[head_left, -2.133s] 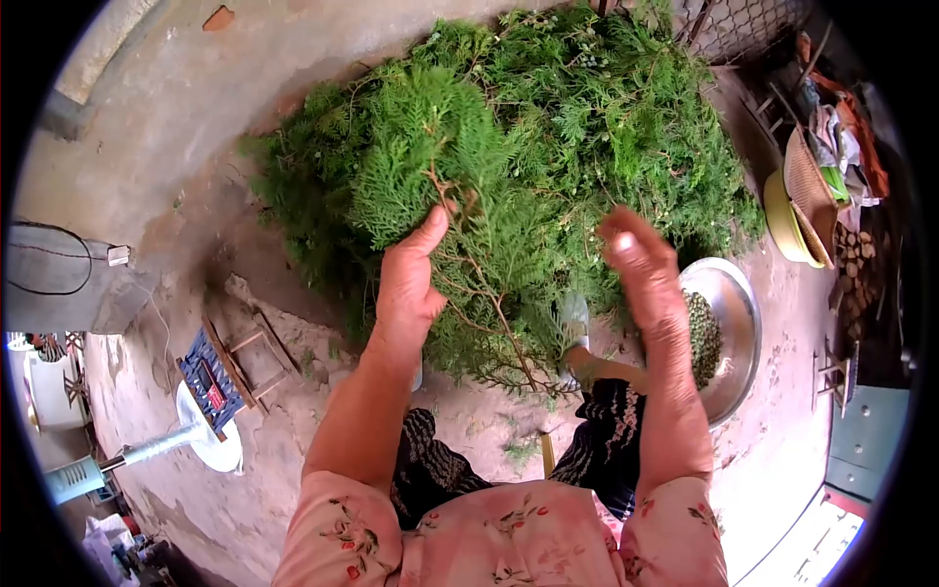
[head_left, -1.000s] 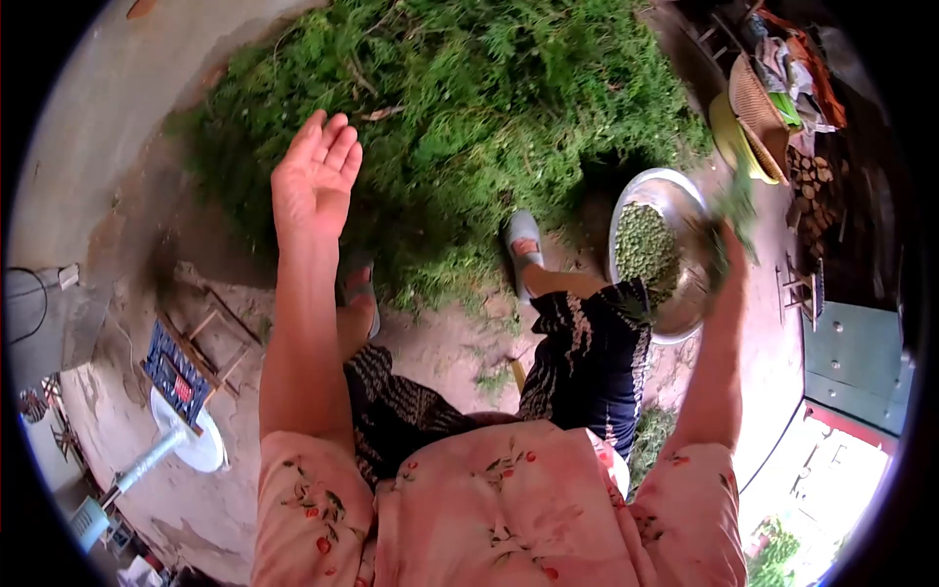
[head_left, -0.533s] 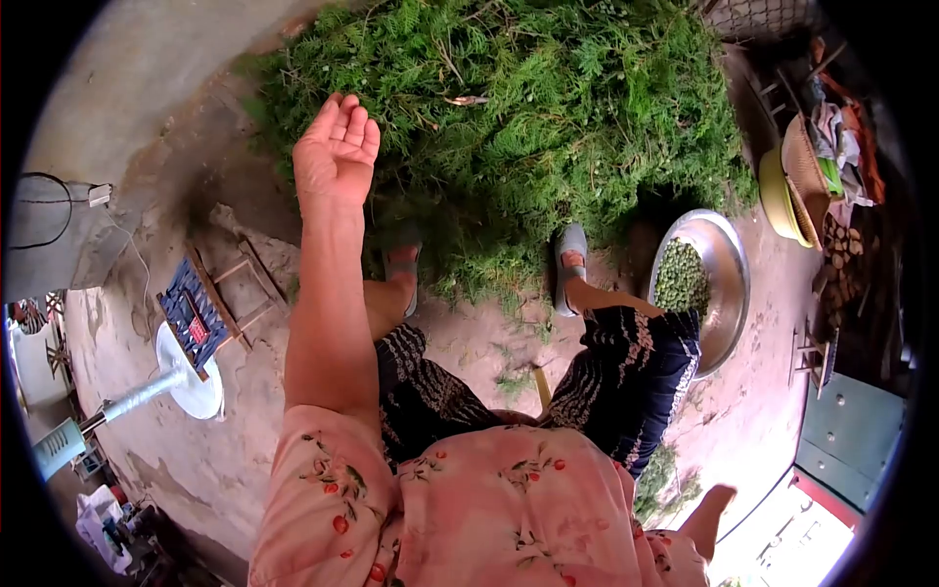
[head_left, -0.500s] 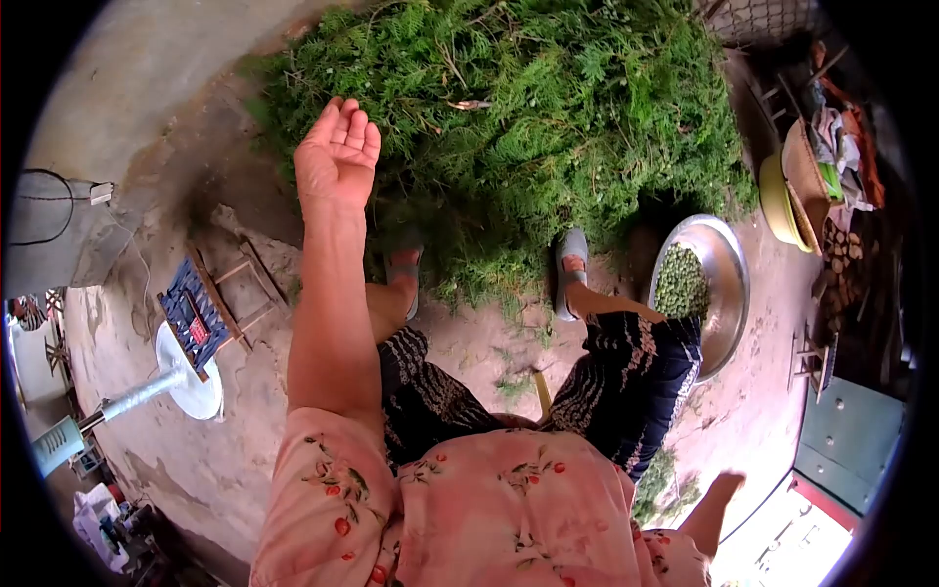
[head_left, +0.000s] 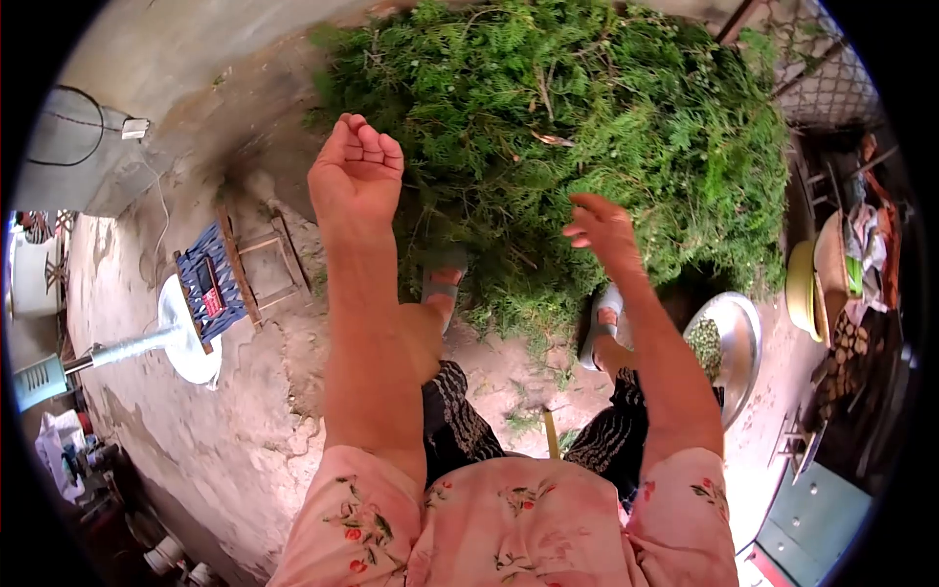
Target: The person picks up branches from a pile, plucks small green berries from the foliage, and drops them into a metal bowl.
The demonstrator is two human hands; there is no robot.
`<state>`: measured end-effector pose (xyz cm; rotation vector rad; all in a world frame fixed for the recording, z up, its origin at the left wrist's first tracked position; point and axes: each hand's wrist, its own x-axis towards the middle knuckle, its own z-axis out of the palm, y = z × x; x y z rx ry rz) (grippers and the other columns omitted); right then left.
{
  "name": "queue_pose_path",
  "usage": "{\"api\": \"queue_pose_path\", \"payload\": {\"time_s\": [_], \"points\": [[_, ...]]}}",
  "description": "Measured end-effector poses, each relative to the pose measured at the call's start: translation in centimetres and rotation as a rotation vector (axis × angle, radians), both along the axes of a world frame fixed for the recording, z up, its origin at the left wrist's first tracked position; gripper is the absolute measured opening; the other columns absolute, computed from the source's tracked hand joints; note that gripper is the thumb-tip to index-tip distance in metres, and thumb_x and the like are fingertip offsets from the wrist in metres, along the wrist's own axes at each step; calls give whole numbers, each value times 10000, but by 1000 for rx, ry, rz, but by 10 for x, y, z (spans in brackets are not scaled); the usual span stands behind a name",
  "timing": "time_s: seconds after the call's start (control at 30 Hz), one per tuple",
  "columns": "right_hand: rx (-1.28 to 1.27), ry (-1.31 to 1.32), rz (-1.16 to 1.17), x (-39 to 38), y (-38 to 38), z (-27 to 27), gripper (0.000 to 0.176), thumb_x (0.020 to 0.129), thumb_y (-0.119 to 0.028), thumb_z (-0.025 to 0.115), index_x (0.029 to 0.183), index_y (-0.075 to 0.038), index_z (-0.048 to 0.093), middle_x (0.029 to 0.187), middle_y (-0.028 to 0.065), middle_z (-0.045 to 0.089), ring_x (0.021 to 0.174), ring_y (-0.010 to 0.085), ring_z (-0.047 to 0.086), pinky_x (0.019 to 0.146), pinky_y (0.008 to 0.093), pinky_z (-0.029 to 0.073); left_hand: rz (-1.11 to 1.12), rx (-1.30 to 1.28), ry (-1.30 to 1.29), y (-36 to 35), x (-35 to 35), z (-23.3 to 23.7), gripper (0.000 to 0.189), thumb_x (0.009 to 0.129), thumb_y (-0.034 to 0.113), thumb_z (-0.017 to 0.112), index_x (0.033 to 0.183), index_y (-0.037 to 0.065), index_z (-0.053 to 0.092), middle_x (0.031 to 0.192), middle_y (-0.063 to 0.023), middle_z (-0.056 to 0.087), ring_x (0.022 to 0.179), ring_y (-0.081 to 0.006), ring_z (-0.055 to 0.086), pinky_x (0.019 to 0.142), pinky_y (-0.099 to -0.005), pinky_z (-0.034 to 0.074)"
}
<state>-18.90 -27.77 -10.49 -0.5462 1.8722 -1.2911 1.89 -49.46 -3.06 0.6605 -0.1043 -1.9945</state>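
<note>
A broad heap of feathery green evergreen branches (head_left: pixel 626 117), thin brown twigs among its tangled sprays, lies beyond the right hand (head_left: pixel 608 235) and spreads right of the left hand (head_left: pixel 358 186). A round silvery metal basin (head_left: pixel 740 342), partly filled with small green pieces (head_left: pixel 703 344), sits right of the right hand.

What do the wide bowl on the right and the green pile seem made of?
The bowl looks like bare metal, perhaps steel or aluminium, with a smooth, silvery shine. The pile is leafy branches: matt, feathery green sprays on brown, woody stems.
</note>
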Motion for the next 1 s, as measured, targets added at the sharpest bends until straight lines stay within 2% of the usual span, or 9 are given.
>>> {"api": "queue_pose_path", "payload": {"time_s": [0.1,0.17,0.27,0.3,0.4,0.43,0.67,0.73,1.0], "points": [[22,40,156,20,-60,-51,395,879,-126,503,1249,-2,444,1236,139,481,739,184,635,556,274,527,10,-2,29,-9,8,0,49,834,81,567,873,53,578,775,-7,621,634,-110,573,648,-309,460],[243,490,298,28,-88,-87,490,880,-204,539,1306,-51,350,1361,182,298,1152,338,451,816,422,532,34,13,33,-14,15,2,53,836,79,564,879,51,576,775,-6,620,629,-111,573,648,-309,461],[545,474,328,33,-102,-105,593,888,-274,518,1369,-106,215,1415,178,140,1280,392,203,965,499,441,78,33,21,-19,23,4,63,838,83,563,892,51,574,776,-5,621,627,-116,575,654,-310,465],[606,600,181,40,-99,-109,442,873,-253,550,1270,-103,427,1306,173,383,1148,374,425,835,464,504,81,39,29,-20,26,5,65,839,85,563,894,52,574,777,-6,621,629,-118,576,656,-311,468],[524,555,280,27,-86,-107,256,833,-244,606,1038,-90,621,1049,157,589,920,328,574,712,448,500,98,24,34,-25,32,4,71,840,90,567,900,53,572,779,-8,620,638,-122,579,660,-314,472],[314,735,106,37,-82,-106,154,793,-212,633,802,-64,672,752,130,635,665,296,595,606,413,482,103,3,30,-25,33,4,75,839,93,570,903,54,572,779,-10,619,643,-124,580,661,-316,473],[65,695,54,31,-70,-25,126,755,-152,624,733,-30,647,602,117,586,497,237,539,508,328,444,124,-23,-4,-22,37,8,82,842,103,574,908,55,571,787,-28,620,654,-126,580,647,-316,479],[24,769,59,22,-65,-8,129,760,-144,632,757,-15,645,540,64,532,469,126,456,483,275,399,165,-21,-86,-21,37,12,88,848,104,568,920,53,573,791,-31,621,653,-127,579,637,-295,482],[-131,908,27,18,-42,91,103,747,-91,635,743,13,634,594,82,590,498,122,513,507,266,426,37,-358,-410,-8,28,23,143,853,63,540,980,29,597,833,-56,631,688,-130,590,658,-262,487]]}}
